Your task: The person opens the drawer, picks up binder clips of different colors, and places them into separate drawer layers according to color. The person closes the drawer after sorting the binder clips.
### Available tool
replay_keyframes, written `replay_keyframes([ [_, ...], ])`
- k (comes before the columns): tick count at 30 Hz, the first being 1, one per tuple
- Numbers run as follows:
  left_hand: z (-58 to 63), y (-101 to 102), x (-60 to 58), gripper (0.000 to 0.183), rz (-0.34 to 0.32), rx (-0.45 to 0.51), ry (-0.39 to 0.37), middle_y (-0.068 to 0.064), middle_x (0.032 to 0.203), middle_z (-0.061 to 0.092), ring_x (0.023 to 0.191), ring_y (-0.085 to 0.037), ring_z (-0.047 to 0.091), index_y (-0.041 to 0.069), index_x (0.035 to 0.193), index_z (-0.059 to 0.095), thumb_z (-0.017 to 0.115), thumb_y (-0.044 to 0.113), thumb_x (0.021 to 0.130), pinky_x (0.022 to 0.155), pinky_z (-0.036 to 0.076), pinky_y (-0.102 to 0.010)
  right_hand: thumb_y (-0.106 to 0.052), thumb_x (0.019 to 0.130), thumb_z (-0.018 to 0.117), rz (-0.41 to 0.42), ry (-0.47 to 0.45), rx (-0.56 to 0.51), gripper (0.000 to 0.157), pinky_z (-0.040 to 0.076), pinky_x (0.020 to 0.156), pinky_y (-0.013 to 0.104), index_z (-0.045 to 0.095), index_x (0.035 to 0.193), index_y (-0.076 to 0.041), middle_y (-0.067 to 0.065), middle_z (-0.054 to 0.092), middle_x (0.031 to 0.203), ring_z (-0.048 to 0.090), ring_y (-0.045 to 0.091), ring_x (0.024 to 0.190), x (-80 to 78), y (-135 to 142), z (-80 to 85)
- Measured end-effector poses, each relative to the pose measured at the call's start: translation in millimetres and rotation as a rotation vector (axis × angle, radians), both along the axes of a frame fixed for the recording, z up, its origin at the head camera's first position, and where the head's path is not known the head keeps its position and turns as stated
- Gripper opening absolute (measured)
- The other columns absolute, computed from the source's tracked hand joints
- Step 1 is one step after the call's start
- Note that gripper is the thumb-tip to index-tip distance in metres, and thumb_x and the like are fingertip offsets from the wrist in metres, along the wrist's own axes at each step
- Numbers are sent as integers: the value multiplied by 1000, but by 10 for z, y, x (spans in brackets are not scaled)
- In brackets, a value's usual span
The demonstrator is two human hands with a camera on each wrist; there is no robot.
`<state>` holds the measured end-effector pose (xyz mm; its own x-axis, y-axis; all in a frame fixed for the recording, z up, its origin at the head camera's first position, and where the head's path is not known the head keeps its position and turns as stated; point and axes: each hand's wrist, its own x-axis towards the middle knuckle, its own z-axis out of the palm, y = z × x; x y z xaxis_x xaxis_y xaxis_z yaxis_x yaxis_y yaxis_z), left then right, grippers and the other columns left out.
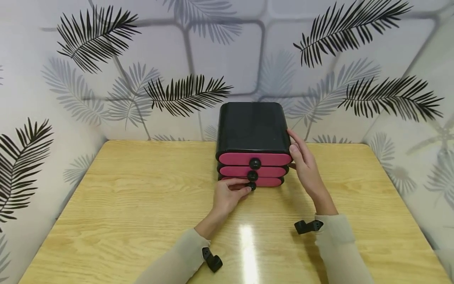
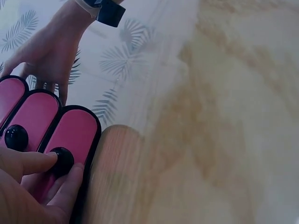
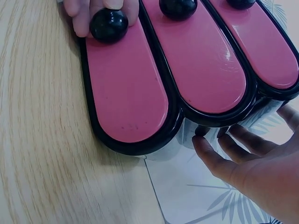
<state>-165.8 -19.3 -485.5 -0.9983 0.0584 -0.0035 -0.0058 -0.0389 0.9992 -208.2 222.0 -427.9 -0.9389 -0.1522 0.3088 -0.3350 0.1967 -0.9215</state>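
A small black drawer unit (image 1: 252, 127) with three pink-fronted drawers stands at the back of the table. Each drawer has a round black knob. My left hand (image 1: 227, 196) pinches the knob (image 2: 62, 161) of the bottom drawer (image 3: 133, 93) between thumb and fingers. That drawer's front sits roughly in line under the others. On the other side, my right hand (image 1: 306, 167) rests against the unit's right side, thumb near the front top corner. In the right wrist view its fingers (image 3: 219, 161) touch the side with a slight bend, not wrapped round anything.
The wooden table (image 1: 142, 197) carries the unit close to its back edge. Behind it and at both sides rises a leaf-patterned covering (image 1: 227, 51). A black wrist camera (image 1: 213, 260) is strapped to the left sleeve, another (image 1: 307, 227) to the right.
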Motion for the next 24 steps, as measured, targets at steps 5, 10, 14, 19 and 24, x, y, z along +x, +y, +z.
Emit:
replay_keyframes([
  [5,-5,22,27,20,-11,22,-22,-25,99,75,87,-24,75,-6,103,79,79,-8,84,75,63,-36,-37,113,36,-11,-6,4,50,56,88,27,32,162,-30,15,51,142,60,16,116,31,22,-16],
  [10,-5,-2,12,20,-23,29,-4,-27,100,73,88,-25,74,-9,104,76,76,-13,84,75,63,-36,-37,113,36,-8,10,-7,50,56,87,25,33,162,-30,14,53,135,61,18,112,15,2,-16],
  [14,-16,-33,20,19,-46,11,0,-27,101,73,89,-28,75,-11,105,75,72,-14,86,75,63,-37,-36,113,37,-1,7,-10,49,56,87,26,34,162,-30,11,54,135,62,18,111,5,-11,-37],
  [19,-19,-84,41,23,-91,17,-25,-26,102,73,92,-37,74,-10,111,73,72,-10,89,77,63,-42,-34,113,36,11,5,4,50,56,88,26,33,162,-28,14,54,134,61,17,111,-17,-18,-52],
  [24,32,-214,48,39,-265,31,-117,-24,120,69,100,-28,71,-3,131,65,72,-2,92,83,62,-45,-35,113,37,6,-10,25,50,56,91,29,32,162,-30,16,52,139,60,18,115,-10,4,-41],
])
